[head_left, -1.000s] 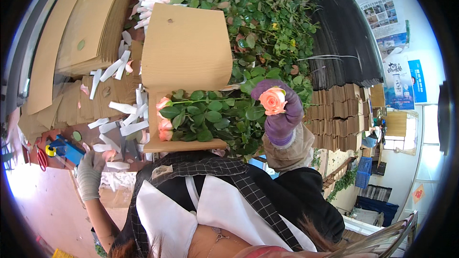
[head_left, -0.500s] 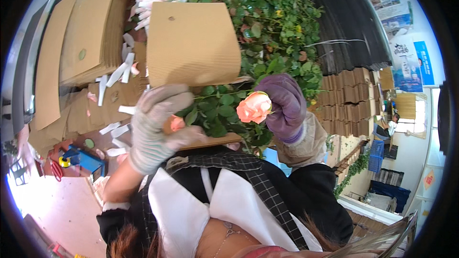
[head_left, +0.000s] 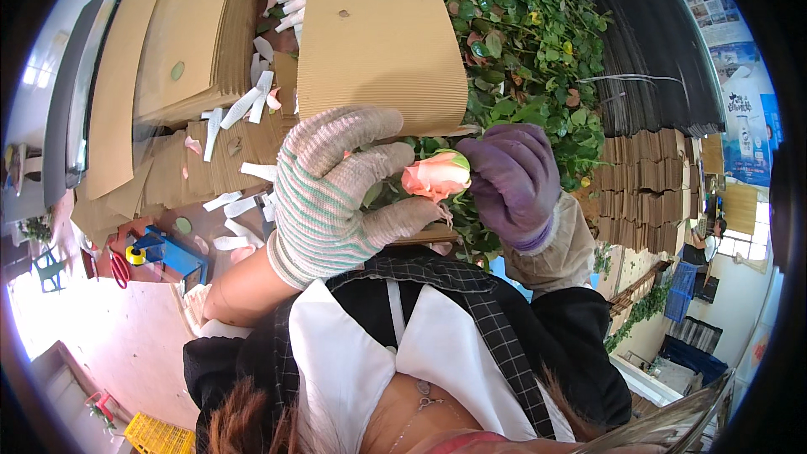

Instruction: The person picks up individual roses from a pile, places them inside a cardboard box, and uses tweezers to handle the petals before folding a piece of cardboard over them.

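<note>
A pale pink-orange rose (head_left: 435, 176) lies sideways between my two hands, its bloom toward the left and its green sepals toward the right. My right hand (head_left: 514, 187), in a purple glove, is closed on it just behind the bloom; the stem is hidden by the fingers. My left hand (head_left: 336, 193) wears a white glove with green stripes. Its fingers and thumb are spread around the front of the bloom, the thumb close to the lower petals. Whether they touch the petals I cannot tell. Behind the hands stands a sheet of corrugated cardboard (head_left: 382, 59).
Leafy rose stems (head_left: 538, 59) heap up beyond the hands. White mesh sleeves (head_left: 244, 105) lie scattered at the left, near stacked cardboard sheets (head_left: 189, 25). Red-handled scissors (head_left: 120, 269) and a blue tape dispenser (head_left: 172, 254) are at the lower left. Folded brown cardboard (head_left: 643, 193) is piled at right.
My left hand has moved right, up to the rose, with its fingers spread around the bloom. The rose has turned to point left. The whole view has shifted slightly.
</note>
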`<act>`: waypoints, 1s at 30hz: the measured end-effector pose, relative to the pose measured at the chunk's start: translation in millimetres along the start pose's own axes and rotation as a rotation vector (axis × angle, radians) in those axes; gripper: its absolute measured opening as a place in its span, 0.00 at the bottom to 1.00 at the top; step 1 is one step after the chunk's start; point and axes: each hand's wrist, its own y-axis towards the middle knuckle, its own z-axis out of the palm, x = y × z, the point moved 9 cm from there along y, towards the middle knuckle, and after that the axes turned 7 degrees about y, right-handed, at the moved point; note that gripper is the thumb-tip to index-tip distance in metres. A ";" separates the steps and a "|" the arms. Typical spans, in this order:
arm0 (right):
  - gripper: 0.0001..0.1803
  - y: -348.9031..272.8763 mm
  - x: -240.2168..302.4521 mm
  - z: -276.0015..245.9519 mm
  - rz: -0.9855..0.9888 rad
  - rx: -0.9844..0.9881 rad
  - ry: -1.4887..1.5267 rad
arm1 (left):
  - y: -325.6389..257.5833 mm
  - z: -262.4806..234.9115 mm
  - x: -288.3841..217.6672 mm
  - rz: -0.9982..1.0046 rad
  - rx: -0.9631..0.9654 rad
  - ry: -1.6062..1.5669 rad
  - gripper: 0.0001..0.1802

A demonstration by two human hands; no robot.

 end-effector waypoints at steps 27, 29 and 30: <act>0.19 7.5 -25.5 20.9 0.114 0.035 0.007 | 15.7 18.4 -27.8 0.217 -0.182 0.155 0.12; 0.20 8.0 -26.1 18.0 0.100 0.006 0.089 | 4.6 23.4 -24.1 0.214 -0.201 0.090 0.14; 0.20 8.4 -26.5 16.6 0.093 -0.007 0.130 | 1.0 23.0 -22.0 0.212 -0.210 0.057 0.14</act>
